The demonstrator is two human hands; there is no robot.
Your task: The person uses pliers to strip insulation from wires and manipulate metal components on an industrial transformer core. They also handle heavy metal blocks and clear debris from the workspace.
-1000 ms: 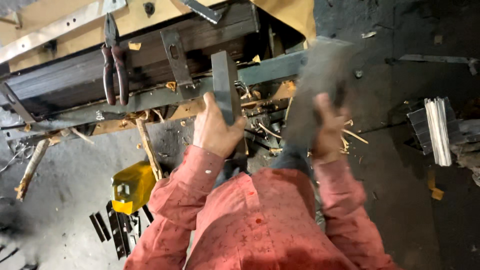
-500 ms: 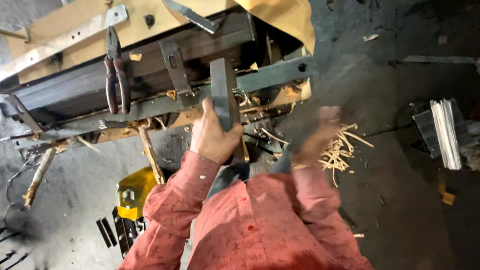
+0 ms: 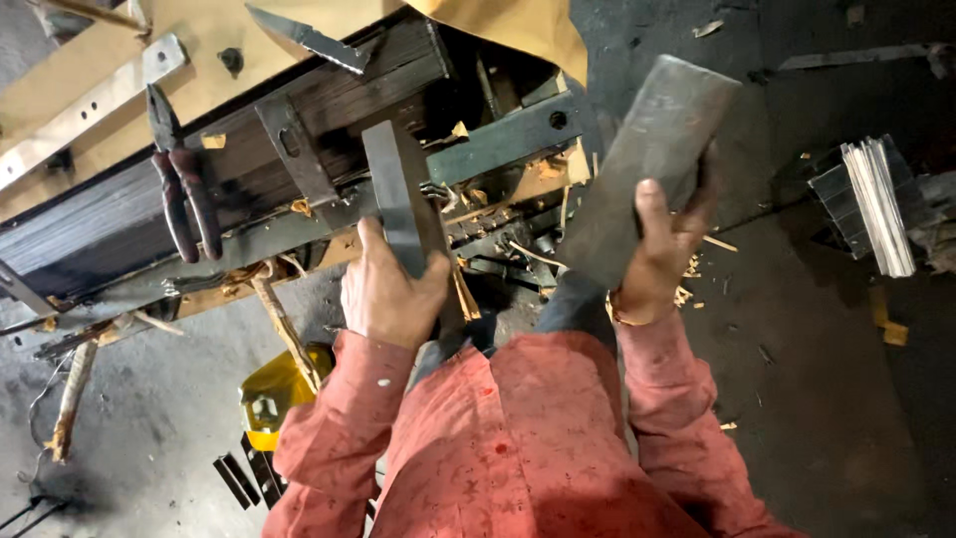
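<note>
My left hand (image 3: pixel 390 291) grips a dark flat metal bar (image 3: pixel 396 194) that stands against a large stack of thin dark metal sheets (image 3: pixel 119 234) clamped in a steel frame. My right hand (image 3: pixel 662 249) holds a heavy grey rectangular metal block (image 3: pixel 652 149), raised to the right of the stack and clear of it. Both arms wear red sleeves. A green-grey steel clamp bar (image 3: pixel 508 134) runs across the stack's front just beyond the flat bar.
Red-handled pliers (image 3: pixel 179 184) lie on the stack at left. A tan board (image 3: pixel 90 90) with a metal strip lies behind. Wood splinters (image 3: pixel 692 284) litter the dark floor. A pile of thin bright sheets (image 3: pixel 876 204) sits at right, a yellow container (image 3: pixel 269 399) at lower left.
My right hand has swung the grey block up and to the right, from a blurred low position to a raised, sharp one. My left hand has stayed on the flat bar.
</note>
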